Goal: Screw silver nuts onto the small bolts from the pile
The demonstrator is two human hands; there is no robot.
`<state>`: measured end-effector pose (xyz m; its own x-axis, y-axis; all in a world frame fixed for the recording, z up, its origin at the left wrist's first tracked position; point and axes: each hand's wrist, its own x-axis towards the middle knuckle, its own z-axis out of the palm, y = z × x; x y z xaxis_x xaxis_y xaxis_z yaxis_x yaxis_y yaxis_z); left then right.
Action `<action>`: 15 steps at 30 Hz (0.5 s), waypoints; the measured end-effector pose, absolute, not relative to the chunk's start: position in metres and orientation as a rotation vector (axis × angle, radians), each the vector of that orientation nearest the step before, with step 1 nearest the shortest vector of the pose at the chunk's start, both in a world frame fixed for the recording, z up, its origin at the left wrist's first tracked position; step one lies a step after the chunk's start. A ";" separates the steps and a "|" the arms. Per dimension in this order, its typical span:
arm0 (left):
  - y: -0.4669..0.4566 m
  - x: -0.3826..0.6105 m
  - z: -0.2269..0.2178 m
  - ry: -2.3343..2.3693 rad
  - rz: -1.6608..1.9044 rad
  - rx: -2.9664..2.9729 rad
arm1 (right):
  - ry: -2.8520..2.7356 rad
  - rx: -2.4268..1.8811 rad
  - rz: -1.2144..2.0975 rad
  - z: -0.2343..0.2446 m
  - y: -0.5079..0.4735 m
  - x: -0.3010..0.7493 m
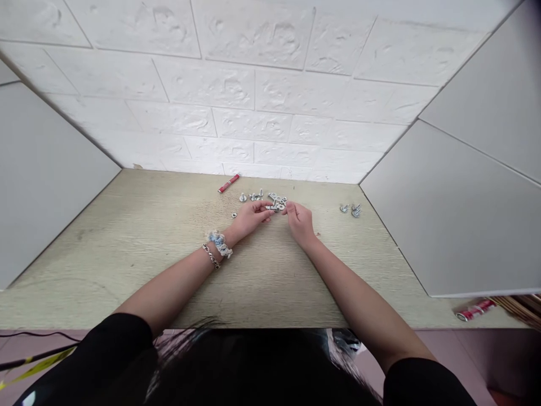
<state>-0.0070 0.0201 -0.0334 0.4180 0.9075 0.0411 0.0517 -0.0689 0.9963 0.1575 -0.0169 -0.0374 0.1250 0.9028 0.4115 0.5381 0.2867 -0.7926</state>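
My left hand [248,219] pinches a small metal bolt [273,208] between thumb and fingers. Close to the bolt's other end is my right hand [300,221], its fingers curled and thumb pressed down; whatever they hold is too small to make out. Just behind the fingertips lies a pile of washers and nuts [278,198], partly covered by my hands. Several bolts with washers on them [253,196] stand behind my left hand. A single nut [234,215] rests on the wooden tabletop [270,270] left of that hand.
A red marker-like tube [229,183] lies near the white brick-patterned wall [253,121]. More bolt assemblies [355,210] sit at the right. Grey panels [460,208] border both sides. Another red tube [474,310] is at the front right corner.
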 end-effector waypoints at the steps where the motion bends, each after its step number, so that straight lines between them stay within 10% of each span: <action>1: 0.020 -0.007 -0.033 0.904 0.899 1.460 | -1.504 -1.370 0.452 -0.036 -0.018 0.157; 15: 0.011 -0.004 -0.027 0.993 1.027 1.641 | -1.565 -1.227 0.508 -0.040 -0.017 0.148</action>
